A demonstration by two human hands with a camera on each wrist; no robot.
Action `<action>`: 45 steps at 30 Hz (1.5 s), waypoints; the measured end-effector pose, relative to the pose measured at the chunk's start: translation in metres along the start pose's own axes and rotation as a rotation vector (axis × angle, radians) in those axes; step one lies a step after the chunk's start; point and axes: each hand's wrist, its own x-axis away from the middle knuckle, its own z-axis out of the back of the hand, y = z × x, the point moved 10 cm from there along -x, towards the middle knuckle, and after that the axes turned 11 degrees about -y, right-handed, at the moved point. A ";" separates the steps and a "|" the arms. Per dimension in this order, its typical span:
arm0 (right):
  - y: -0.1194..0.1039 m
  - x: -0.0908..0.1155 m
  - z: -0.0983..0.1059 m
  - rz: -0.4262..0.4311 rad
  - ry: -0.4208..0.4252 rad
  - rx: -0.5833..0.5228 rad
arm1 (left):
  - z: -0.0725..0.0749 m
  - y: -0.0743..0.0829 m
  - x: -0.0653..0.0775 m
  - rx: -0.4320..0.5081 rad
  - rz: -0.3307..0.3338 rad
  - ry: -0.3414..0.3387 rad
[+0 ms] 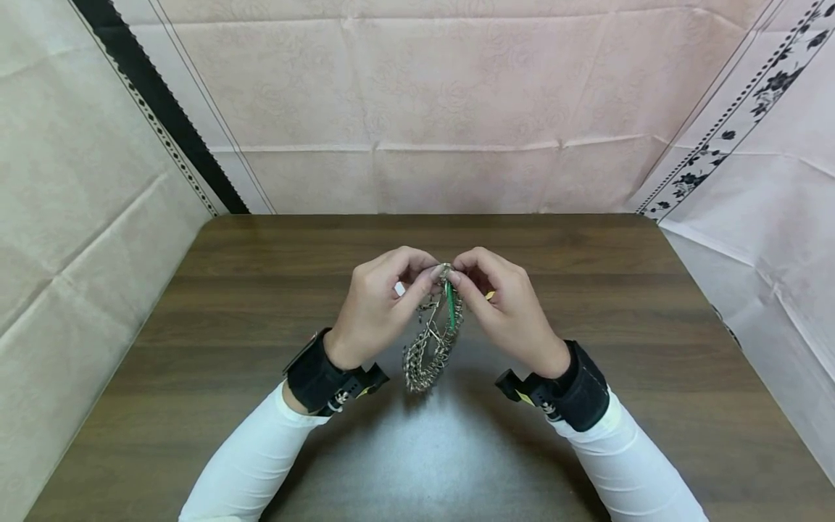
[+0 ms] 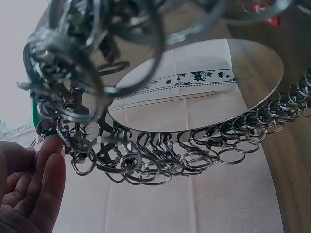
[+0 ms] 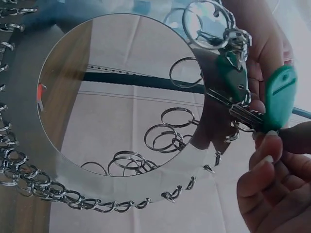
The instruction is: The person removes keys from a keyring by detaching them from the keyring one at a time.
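A flat metal hoop [image 3: 121, 184] hung all round with small key rings [image 2: 194, 160] is held up between both hands, above the table. My left hand [image 1: 385, 304] pinches it at its top end; in the left wrist view its fingers [image 2: 51, 174] are at the edge, among the rings. From the other side, my right hand [image 1: 509, 304] pinches the same spot with thumb and fingertips. There a green plastic tag [image 3: 281, 99] with a slot lies against the fingertips, beside small metal rings. A green strip [image 1: 451, 304] shows along the hoop. The exact fingertip contact is partly hidden.
A brown wooden table [image 1: 261, 348] lies beneath the hands. Pale cloth [image 1: 457, 94] with printed borders hangs behind it and at both sides. Black bands with small cameras [image 1: 567, 391] circle both wrists.
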 end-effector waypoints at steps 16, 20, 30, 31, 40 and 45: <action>-0.010 0.000 0.003 0.118 -0.006 0.108 | -0.004 0.004 -0.002 -0.099 -0.033 -0.046; -0.013 0.000 0.000 0.123 -0.040 0.177 | -0.004 0.010 -0.001 -0.238 -0.069 -0.073; -0.026 0.002 -0.009 0.158 -0.099 0.301 | -0.008 0.042 0.005 -0.635 -0.248 -0.087; -0.027 0.002 -0.009 0.156 -0.101 0.306 | -0.009 0.044 0.006 -0.668 -0.261 -0.089; -0.019 0.002 -0.005 0.043 -0.084 0.217 | -0.013 0.046 0.008 -0.768 -0.298 -0.103; -0.013 0.001 -0.004 -0.038 -0.093 0.198 | -0.011 0.039 0.008 -0.711 -0.266 -0.079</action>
